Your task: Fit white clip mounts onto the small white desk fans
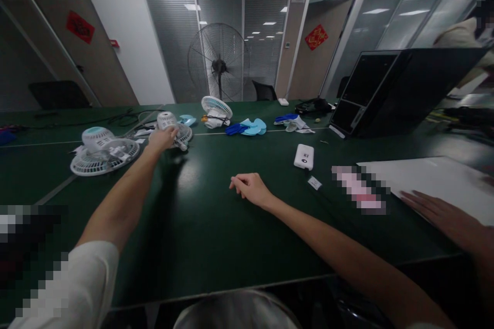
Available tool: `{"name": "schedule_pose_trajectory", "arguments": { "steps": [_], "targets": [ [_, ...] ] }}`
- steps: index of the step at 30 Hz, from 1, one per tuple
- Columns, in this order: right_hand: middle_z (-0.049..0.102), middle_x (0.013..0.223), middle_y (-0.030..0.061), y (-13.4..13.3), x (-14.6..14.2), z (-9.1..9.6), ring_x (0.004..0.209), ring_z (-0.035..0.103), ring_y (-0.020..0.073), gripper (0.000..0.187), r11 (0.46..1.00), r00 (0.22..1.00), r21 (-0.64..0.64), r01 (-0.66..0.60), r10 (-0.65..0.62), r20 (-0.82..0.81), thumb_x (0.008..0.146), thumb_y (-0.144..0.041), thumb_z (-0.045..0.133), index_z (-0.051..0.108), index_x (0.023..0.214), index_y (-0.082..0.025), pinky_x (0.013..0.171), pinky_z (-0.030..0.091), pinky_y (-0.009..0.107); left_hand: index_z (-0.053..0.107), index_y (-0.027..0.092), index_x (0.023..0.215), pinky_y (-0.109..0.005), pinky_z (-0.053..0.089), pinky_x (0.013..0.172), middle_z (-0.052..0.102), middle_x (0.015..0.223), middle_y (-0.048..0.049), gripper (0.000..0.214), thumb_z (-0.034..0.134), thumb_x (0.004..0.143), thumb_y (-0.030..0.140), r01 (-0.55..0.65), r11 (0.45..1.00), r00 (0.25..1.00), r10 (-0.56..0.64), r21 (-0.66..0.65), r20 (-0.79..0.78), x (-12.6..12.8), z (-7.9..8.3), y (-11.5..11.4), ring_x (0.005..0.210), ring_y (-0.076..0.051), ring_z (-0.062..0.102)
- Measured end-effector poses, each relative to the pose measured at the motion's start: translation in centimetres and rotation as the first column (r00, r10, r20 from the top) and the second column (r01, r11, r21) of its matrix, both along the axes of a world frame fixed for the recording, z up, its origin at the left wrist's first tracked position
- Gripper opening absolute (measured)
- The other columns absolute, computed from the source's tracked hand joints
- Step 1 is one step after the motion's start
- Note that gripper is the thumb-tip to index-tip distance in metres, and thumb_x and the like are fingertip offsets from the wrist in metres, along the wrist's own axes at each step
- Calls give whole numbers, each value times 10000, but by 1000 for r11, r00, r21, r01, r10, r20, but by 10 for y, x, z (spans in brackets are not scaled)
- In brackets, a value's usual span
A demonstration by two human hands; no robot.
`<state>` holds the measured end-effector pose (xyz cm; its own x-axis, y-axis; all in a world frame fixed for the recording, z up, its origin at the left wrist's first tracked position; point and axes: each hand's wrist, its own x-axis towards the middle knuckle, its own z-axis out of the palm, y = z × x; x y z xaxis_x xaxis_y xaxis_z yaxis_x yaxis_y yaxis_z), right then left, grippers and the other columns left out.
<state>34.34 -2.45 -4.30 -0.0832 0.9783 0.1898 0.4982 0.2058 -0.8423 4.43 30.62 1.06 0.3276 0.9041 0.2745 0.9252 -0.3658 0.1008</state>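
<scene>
My left hand reaches far forward and is closed on a small white fan at the middle left of the table. The fan's round motor housing shows just beyond my fingers, and its grille lies to their right. My right hand rests on the green tabletop with its fingers curled loosely inward and nothing visible in them. Left of my left forearm, a second white fan lies with its grille down. A third white fan leans back farther off, its grille tilted up.
Light-blue fan blades, blue-and-white gloves and a white power bank lie on the table. A black computer case stands at the right. Another person's hand rests by a white board. Cables trail at the back left.
</scene>
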Motion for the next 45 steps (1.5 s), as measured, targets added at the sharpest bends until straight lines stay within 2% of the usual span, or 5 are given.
{"name": "schedule_pose_trajectory", "arguments": {
  "steps": [11,33,38,42,45],
  "targets": [
    [651,671,-7,-1,-2,2,523,588,108,405,1000,1000,10,11,-11,18,1045,-449,505,767,860,-203,561,441,234,629,169,1113,-398,488,900,724,1115,-182,353,371,1009,386,164,986,983,-162,23,-80,-5,1,-50,1060,-346,675],
    [690,1124,84,13,26,-7,1058,592,253,272,818,854,335,467,-516,69,965,-203,470,714,1084,-214,946,456,379,605,310,1233,-480,578,759,637,1222,-168,242,476,1029,309,776,616,630,-746,135,-216,76,4,-308,1028,-318,645],
    [695,1107,74,10,29,-8,1039,601,244,259,828,861,315,464,-505,58,977,-211,466,711,1059,-218,921,460,366,615,292,1210,-440,572,801,604,1297,-128,224,512,1016,338,683,649,716,-685,334,-134,70,16,-273,1063,-308,640],
    [697,1126,84,9,26,-8,1064,599,257,270,831,865,302,467,-500,37,988,-206,444,704,1059,-219,950,460,379,480,194,1412,-484,502,998,592,1302,-162,418,282,1045,215,234,919,907,-324,317,270,71,8,-183,1159,-300,611],
    [691,1159,93,7,22,-8,1088,595,267,288,832,865,292,472,-501,29,995,-202,424,694,1090,-223,960,464,391,476,142,1459,-474,494,1022,596,1351,-198,479,386,991,192,312,927,907,-356,208,227,80,-21,-131,1220,-305,592]
  ]
}}
